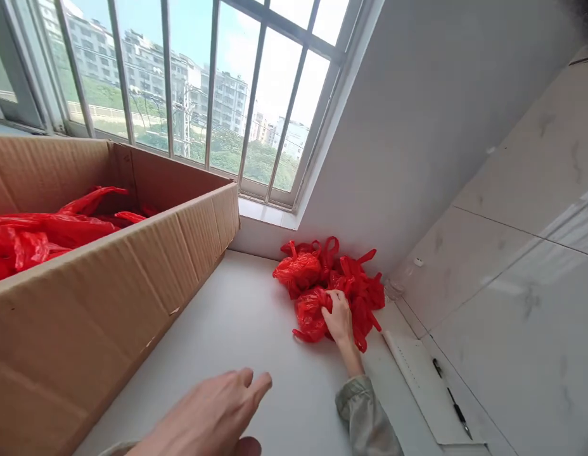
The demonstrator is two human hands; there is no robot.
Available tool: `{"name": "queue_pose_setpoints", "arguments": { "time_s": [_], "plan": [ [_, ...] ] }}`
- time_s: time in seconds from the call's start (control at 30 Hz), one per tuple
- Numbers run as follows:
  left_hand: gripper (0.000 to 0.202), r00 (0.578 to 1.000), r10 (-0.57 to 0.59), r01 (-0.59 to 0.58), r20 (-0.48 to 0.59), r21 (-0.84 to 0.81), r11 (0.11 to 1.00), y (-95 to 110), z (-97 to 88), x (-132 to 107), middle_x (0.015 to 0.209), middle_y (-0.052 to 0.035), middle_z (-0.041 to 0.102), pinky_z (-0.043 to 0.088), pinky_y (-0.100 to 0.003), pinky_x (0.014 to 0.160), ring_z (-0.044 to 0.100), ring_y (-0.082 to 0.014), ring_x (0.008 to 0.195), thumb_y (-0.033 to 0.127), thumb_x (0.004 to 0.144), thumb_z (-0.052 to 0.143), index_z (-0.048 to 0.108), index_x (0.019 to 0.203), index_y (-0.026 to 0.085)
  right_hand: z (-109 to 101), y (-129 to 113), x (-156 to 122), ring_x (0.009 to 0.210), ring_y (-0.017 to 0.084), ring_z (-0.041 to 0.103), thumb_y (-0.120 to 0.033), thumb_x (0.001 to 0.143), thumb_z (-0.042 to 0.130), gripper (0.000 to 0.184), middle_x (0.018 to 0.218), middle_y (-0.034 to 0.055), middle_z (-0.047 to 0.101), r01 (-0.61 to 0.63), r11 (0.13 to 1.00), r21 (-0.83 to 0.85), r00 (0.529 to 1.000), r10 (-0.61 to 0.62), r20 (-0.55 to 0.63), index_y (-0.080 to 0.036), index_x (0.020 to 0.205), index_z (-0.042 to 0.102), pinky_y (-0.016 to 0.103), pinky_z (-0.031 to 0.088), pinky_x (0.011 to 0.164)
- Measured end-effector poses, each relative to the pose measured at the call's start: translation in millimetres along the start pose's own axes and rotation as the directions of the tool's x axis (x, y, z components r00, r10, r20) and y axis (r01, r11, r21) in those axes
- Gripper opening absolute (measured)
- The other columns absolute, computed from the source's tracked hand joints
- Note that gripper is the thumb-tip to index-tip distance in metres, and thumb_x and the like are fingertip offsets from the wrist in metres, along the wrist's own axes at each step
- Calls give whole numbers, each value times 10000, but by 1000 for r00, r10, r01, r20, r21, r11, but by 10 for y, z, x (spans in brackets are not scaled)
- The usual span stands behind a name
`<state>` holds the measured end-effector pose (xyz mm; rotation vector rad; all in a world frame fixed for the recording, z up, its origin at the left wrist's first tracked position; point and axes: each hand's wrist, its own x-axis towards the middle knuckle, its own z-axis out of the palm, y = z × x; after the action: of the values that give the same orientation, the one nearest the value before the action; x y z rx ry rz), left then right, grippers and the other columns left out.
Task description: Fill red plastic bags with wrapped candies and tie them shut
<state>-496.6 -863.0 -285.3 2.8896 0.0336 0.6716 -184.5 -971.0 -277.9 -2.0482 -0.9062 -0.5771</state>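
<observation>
A heap of red plastic bags (355,278) lies on the white tabletop (241,310) against the wall. My right hand (339,316), in a grey-green sleeve, reaches into the front of the heap. Its fingers are closed on the gathered top of a bulging red plastic bag (310,313); what is inside this bag cannot be made out. Lower down and nearer to me, my left hand (218,408) hovers over the table with its fingers apart and nothing in them.
At the left stands a big open cardboard box (146,272) with more red plastic bags (51,231) inside. An open notebook (424,380) with a black pen (459,413) on it lies by the tiled wall (522,285) at the right. Behind is a barred window (227,95).
</observation>
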Motion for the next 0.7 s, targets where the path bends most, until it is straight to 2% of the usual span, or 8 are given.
{"name": "queue_pose_setpoints", "arguments": {
  "time_s": [0.03, 0.1, 0.2, 0.3, 0.43, 0.57, 0.63, 0.7],
  "plan": [
    [402, 999, -5, 6, 43, -23, 1000, 86, -66, 56, 1171, -50, 684, 517, -344, 826, 652, -273, 1039, 256, 848, 670, 583, 1232, 334, -22, 68, -113, 1047, 252, 644, -81, 779, 516, 275, 1107, 119, 642, 15, 999, 37, 1000, -15, -2, -188, 1002, 636, 401, 498, 959],
    [318, 979, -103, 105, 178, -3, 994, 262, -209, 234, 1094, -53, 688, 501, -360, 821, 650, -274, 997, 184, 824, 723, 629, 1117, 263, -107, 119, -282, 1049, 224, 642, -103, 813, 481, 232, 1092, 118, 640, 42, 994, 99, 999, -42, -4, -177, 980, 625, 373, 494, 971],
    [282, 974, -96, 93, 204, 22, 995, 422, -312, 565, 1039, -47, 664, 468, -345, 819, 635, -250, 959, 141, 834, 731, 625, 1087, 209, -272, 32, -422, 1052, 202, 634, -183, 861, 514, 140, 1088, 93, 644, 96, 964, 249, 994, -104, 17, -190, 935, 633, 339, 487, 965],
    [253, 989, -83, 85, 119, -13, 996, 455, -228, 814, 1042, -52, 620, 447, -318, 762, 618, -222, 902, 166, 878, 681, 593, 1114, 189, -410, -181, -510, 932, 182, 645, -263, 881, 574, 105, 958, 45, 671, 119, 874, 471, 977, -188, 103, -205, 857, 659, 298, 499, 863],
    [276, 999, -53, 53, 6, -201, 978, 436, -15, 963, 1079, -55, 578, 450, -307, 754, 589, -205, 897, 215, 881, 657, 514, 1115, 193, -505, -477, -593, 714, 142, 605, -303, 890, 598, 150, 801, 7, 667, 72, 770, 634, 941, -262, 212, -202, 822, 686, 248, 471, 652],
    [469, 995, -36, 63, 88, -319, 946, 416, 107, 1001, 1021, -40, 587, 456, -309, 788, 550, -218, 935, 251, 786, 747, 433, 1128, 187, -495, -598, -639, 729, 137, 613, -295, 874, 624, 130, 822, 10, 677, 14, 704, 710, 946, -238, 218, -206, 821, 701, 240, 475, 648],
    [443, 985, -75, 118, 156, -290, 950, 415, 130, 1005, 912, -16, 566, 443, -293, 729, 520, -205, 856, 278, 782, 731, 437, 1099, 177, -467, -613, -656, 710, 136, 608, -321, 866, 642, 135, 794, 6, 666, -45, 679, 733, 961, -171, 217, -207, 820, 696, 241, 479, 638],
    [384, 980, -89, 136, 176, -273, 952, 412, 137, 1007, 827, 8, 520, 412, -271, 669, 485, -183, 780, 173, 787, 634, 430, 1112, 168, -454, -620, -666, 705, 136, 608, -345, 865, 649, 149, 783, 4, 656, -85, 661, 746, 971, -112, 210, -207, 826, 688, 247, 492, 651]
  ]
}}
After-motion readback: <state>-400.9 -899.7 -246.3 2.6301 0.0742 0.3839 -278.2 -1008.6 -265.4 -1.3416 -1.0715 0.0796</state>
